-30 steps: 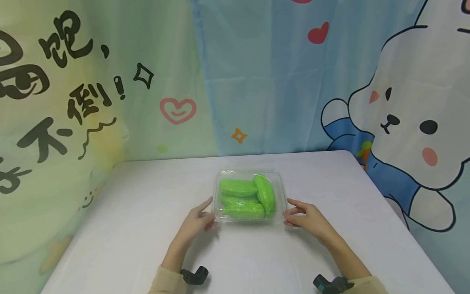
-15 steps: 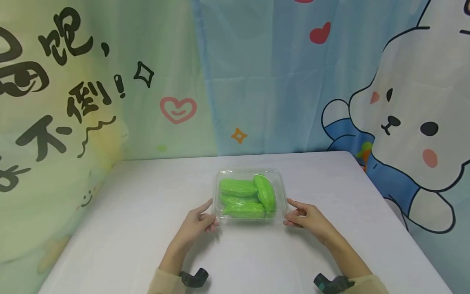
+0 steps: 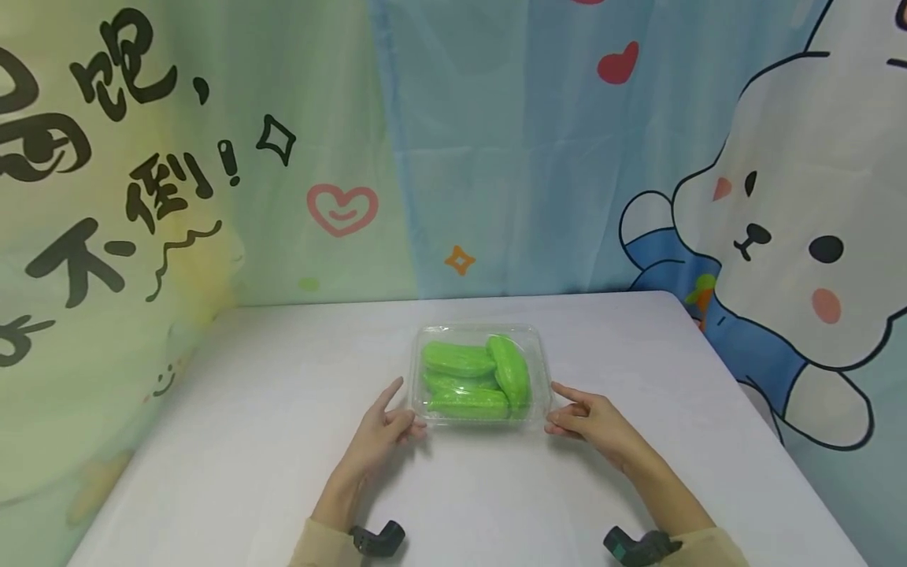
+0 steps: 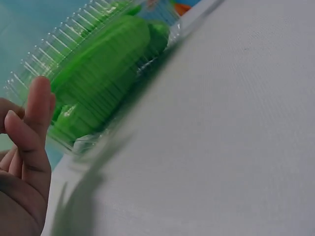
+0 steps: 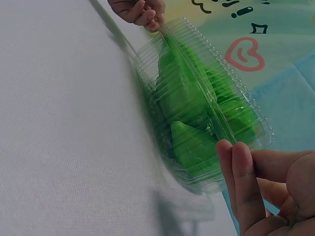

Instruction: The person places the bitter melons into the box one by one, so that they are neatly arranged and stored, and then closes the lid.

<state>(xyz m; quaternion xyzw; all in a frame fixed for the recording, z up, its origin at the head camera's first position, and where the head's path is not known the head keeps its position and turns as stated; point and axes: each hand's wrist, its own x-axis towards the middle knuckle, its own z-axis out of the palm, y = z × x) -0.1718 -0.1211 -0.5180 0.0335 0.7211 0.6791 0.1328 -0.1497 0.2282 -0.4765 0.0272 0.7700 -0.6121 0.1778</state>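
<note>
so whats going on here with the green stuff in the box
A person sits at a white table with a clear plastic clamshell box of green bumpy gourds, lid closed. The left hand and right hand are at the box's near corners, fingertips at its rim. The box rests flat on the table.
</note>
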